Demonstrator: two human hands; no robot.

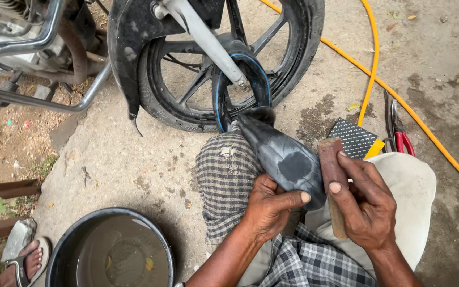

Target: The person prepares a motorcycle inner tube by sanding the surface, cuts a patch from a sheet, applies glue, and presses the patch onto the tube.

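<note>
Here we see one black inner tube [285, 159] draped over the knee, its long axis running from the motorcycle wheel [224, 64] down toward us. Our left hand [269, 207] pinches its near end, thumb on top. Our right hand [365, 204], just right of the tube, is wrapped around one reddish rasp block [331, 170] touching the rubber. One water basin [110, 250] sits left of the tube.

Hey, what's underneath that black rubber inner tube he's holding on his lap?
The inner tube lies over the checked-cloth knee. The left hand supports it from below; the right hand holds a brownish block beside it. The tube hides whatever lies directly beneath it.
</note>
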